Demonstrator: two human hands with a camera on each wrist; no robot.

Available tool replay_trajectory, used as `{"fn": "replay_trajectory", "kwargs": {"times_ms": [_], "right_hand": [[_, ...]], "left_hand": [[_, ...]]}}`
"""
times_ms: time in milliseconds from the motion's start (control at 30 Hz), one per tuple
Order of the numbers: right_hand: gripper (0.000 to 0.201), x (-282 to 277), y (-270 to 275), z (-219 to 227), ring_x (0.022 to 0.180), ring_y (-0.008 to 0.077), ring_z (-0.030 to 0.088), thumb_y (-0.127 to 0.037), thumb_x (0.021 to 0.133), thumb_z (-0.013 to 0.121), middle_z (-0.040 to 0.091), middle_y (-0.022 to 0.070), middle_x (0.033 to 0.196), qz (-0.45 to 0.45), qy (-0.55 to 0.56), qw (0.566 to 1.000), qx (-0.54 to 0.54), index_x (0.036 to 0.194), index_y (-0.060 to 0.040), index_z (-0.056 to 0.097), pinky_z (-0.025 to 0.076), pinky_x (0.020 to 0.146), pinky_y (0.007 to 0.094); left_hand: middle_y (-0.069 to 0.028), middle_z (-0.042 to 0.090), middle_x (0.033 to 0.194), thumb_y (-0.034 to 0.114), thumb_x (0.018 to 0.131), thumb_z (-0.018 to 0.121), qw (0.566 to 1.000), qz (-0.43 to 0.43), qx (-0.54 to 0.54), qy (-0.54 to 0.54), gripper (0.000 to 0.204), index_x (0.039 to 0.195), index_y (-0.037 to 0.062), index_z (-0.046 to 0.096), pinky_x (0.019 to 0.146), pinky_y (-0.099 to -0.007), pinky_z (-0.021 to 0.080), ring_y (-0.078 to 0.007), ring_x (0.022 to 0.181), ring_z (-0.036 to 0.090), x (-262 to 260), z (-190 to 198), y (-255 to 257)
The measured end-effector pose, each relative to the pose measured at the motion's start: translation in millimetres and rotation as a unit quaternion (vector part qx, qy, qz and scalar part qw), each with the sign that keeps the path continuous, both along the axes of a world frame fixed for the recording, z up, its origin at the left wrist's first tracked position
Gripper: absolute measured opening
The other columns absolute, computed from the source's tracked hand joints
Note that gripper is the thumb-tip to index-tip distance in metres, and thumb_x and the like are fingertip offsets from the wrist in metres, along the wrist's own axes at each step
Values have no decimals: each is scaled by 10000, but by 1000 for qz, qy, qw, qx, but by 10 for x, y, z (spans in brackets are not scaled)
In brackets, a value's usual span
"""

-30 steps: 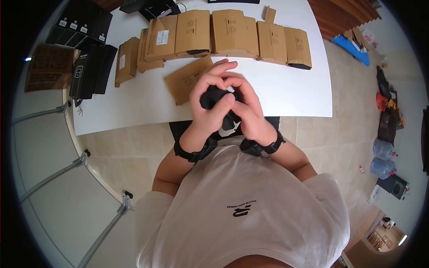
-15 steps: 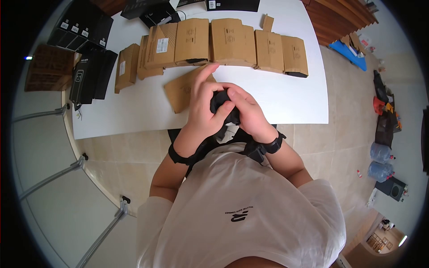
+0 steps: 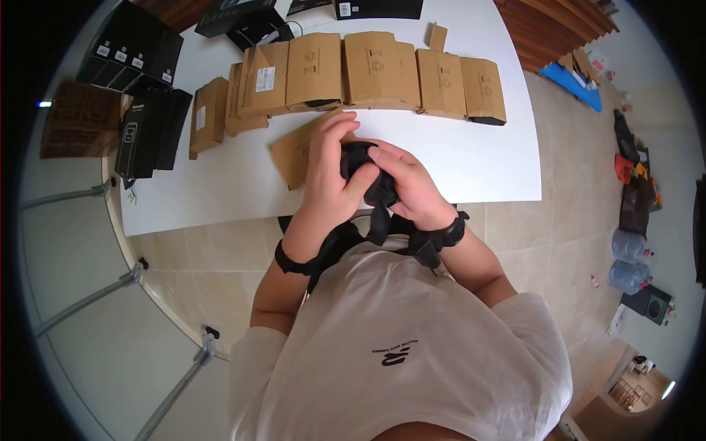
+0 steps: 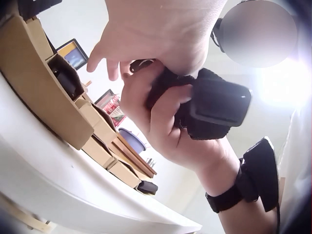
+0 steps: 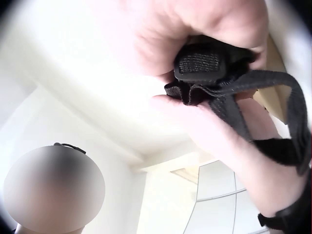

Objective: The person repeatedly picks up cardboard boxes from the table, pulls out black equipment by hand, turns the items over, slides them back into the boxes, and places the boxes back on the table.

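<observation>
Both hands are together over the table's near edge, around a black strap [image 3: 379,192] with a dark, boxy piece on it. My left hand [image 3: 323,180] holds the bundle from the left, its thumb pressed on the near side and its upper fingers extended. From the right, my right hand [image 3: 419,191] grips it, thumb on top. The left wrist view shows the dark, rounded rectangular piece [image 4: 222,102] beside the right hand's curled fingers. A textured black block [image 5: 200,66] and a loose strap loop [image 5: 292,107] show in the right wrist view. The palms hide part of the bundle.
A flat cardboard piece [image 3: 290,158] lies just beyond the left hand on the white table [image 3: 478,165]. Behind it stands a row of brown cardboard boxes [image 3: 379,70]. Black boxes [image 3: 151,136] are stacked at the left, and more lie at the back.
A black strap end now hangs below the hands, where a whitish patch showed before. The right fingers, earlier wrapped over the top, have drawn back to the right side.
</observation>
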State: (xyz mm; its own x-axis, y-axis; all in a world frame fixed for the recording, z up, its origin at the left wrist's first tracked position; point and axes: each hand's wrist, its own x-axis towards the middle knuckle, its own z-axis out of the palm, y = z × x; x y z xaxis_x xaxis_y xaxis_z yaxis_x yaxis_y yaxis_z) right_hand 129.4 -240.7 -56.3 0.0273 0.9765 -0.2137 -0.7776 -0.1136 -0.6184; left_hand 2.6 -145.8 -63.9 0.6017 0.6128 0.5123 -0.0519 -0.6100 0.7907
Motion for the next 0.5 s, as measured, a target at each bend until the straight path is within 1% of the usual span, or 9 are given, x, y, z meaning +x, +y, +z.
{"fn": "replay_trajectory", "kwargs": {"times_ms": [33,133,167,233,267,300,367,400,500], "right_hand": [[360,28,-6,-3,916,92,633,-186,1020,497,672,50,1081,-1,1,1000,1,1304,28,556,523,760,233],[351,204,-34,-17,862,74,624,-189,1010,527,680,42,1049,-52,-57,997,-1,1284,27,572,515,725,224],[344,284,-49,-22,832,73,616,-174,1011,524,680,40,1040,-77,-73,994,-12,1286,27,571,514,718,223],[337,429,-60,-2,829,74,616,-161,1010,526,679,43,1036,-119,-119,986,-14,1284,30,571,513,719,221],[330,503,-65,-28,840,80,626,-152,1009,530,679,50,1039,-134,-132,982,-9,1279,33,572,515,725,221],[328,573,-64,-45,859,84,634,-146,1006,539,679,55,1046,-139,-135,981,-7,1278,35,572,518,739,221],[327,646,-43,-75,870,83,636,-145,1004,549,679,53,1049,-152,-167,974,-4,1276,34,573,521,753,219],[330,658,-37,-80,882,81,636,-147,1003,554,679,51,1052,-160,-182,970,-7,1277,36,572,522,763,218],[329,665,-17,-101,883,81,636,-148,1004,553,678,50,1056,-158,-180,971,-4,1274,38,573,522,766,217]], "left_hand": [[-200,488,1355,361,880,692,1000,-1,1,1,570,1248,-21,485,1037,-428,377,-357,1221,488,-42,16,28],[-197,488,1357,373,712,829,1000,31,-4,-5,811,1330,3,456,1063,-444,369,-375,1256,462,-323,-14,172],[-197,488,1357,373,712,829,1000,28,-4,-3,811,1330,3,456,1063,-444,369,-375,1256,462,-437,-32,230],[-189,486,1372,373,626,870,964,135,126,190,892,1336,18,462,1072,-473,362,-383,1272,446,-581,59,329],[-201,472,1392,271,578,886,948,132,163,240,933,1359,11,446,1074,-488,371,-416,1267,451,-619,53,380],[-201,472,1392,271,578,886,948,130,166,240,933,1359,11,446,1074,-488,371,-416,1267,451,-640,24,409],[-207,480,1385,243,568,887,903,130,196,359,911,1341,5,469,1067,-484,382,-415,1251,464,-687,-118,439],[-206,484,1374,246,564,888,925,117,135,336,900,1335,17,486,1058,-464,398,-402,1250,470,-679,-187,463],[-195,488,1363,226,558,892,928,139,90,334,904,1344,33,490,1051,-440,413,-378,1260,477,-726,-267,430]]}}
